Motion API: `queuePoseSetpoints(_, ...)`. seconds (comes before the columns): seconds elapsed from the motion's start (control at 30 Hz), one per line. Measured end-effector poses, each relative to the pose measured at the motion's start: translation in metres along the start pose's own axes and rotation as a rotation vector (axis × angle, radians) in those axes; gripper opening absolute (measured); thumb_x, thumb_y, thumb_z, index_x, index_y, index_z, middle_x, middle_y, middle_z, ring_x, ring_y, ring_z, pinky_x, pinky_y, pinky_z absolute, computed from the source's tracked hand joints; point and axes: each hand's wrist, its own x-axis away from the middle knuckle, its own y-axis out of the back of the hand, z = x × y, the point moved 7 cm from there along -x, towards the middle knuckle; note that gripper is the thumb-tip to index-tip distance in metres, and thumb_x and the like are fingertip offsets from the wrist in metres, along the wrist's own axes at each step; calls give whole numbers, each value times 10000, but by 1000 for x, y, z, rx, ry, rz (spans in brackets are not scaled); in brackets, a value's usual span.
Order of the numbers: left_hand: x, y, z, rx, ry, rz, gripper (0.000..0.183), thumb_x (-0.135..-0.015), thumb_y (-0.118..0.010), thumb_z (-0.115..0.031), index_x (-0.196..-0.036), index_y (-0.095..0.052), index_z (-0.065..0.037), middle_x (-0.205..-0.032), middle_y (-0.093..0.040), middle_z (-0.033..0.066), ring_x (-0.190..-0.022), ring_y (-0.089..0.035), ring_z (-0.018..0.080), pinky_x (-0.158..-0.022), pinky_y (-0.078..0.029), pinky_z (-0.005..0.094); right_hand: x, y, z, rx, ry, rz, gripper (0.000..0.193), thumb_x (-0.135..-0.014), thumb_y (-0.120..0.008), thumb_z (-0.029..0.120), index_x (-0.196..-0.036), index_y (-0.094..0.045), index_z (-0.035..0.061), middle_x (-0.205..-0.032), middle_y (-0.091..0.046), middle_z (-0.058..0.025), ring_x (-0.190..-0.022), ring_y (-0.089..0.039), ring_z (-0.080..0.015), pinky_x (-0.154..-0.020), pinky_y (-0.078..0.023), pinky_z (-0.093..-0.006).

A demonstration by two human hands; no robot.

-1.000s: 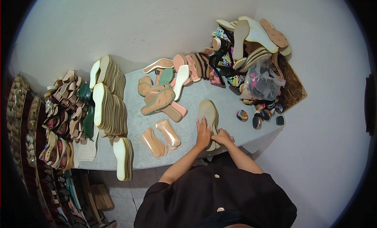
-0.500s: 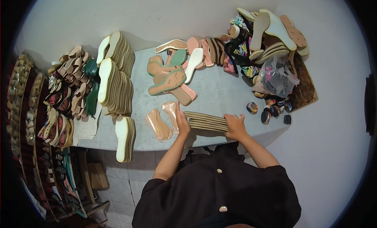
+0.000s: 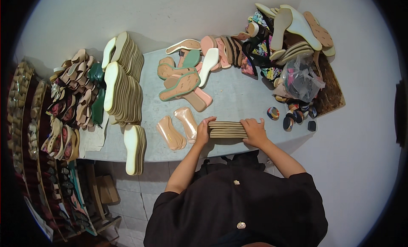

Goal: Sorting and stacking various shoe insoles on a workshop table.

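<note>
Between my two hands I hold a stack of beige shoe soles (image 3: 227, 130) on edge, their layered sides facing up, over the table's near edge. My left hand (image 3: 205, 130) grips the stack's left end, fingers wrapped round it. At the opposite end my right hand (image 3: 254, 133) is closed on the soles, thumb and fingers pressing them together. Just left of my left hand lies a pile of shiny tan insoles (image 3: 186, 122). A second pile of tan insoles (image 3: 169, 134) rests farther left.
Tall stacks of cream soles (image 3: 123, 91) stand left on the grey-covered table (image 3: 242, 98), one pile (image 3: 135, 150) overhanging the front edge. Green-edged and pink insoles (image 3: 182, 83) lie mid-table. Floral shoe parts, soles and a plastic bag (image 3: 301, 79) crowd the right. Strapped uppers (image 3: 78, 89) sit far left.
The stack of soles has turned from slanting to nearly level and sits more squarely between my hands. My left hand has moved slightly right, away from the shiny insoles.
</note>
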Motion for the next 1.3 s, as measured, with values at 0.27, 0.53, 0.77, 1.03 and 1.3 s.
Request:
queuePoseSetpoints(0.27, 1, -22, -25, -30, -151, 20, 525, -962, -180, -357, -1215, -479, -7, -1236, -484, 161, -1214, -385, 311, -1034, -241, 364, -12, -16, 14, -34, -44, -179, 746, -482, -761, 187, -1141, -436, 58, -1096, -497, -108, -1048, -475, -256, -895, -321, -456)
queuePoseSetpoints(0.53, -1, -27, -32, -29, -131, 152, 618, -945, -162, -452, -1368, -276, -16, -1415, -257, 188, -1345, -126, 335, -1085, -85, 402, -16, -19, 9, -191, -51, -95, 675, -460, -729, 126, -1074, -459, 57, -1023, -517, -99, -989, -491, -270, -814, -349, -374)
queuePoseSetpoints(0.77, 2, -29, -17, -26, -56, 104, 673, -937, -145, -497, -1419, -76, -33, -1478, 2, 184, -1362, 73, 324, -1085, 15, 418, -16, -1, 18, -115, 18, -219, 823, -471, -782, 187, -1199, -413, 82, -975, -518, -79, -960, -496, -250, -814, -347, -381)
queuePoseSetpoints(1.03, 2, -27, -19, -8, 1, 209, 658, -940, -160, -486, -1423, -72, -48, -1481, -13, 176, -1369, 44, 303, -1081, -8, 441, -15, -27, 9, -116, -7, -46, 855, -460, -759, 190, -1226, -393, 93, -995, -536, -89, -949, -512, -266, -801, -358, -380)
queuePoseSetpoints(1.3, 4, -64, -96, -916, -323, 239, 847, -695, -637, -504, -1347, -312, -72, -1401, -282, 170, -1311, -232, 352, -1029, -163, 557, -8, -15, 10, -136, 10, -152, 939, -486, -755, 217, -1310, -322, 89, -1154, -480, -107, -1095, -458, -253, -880, -331, -436)
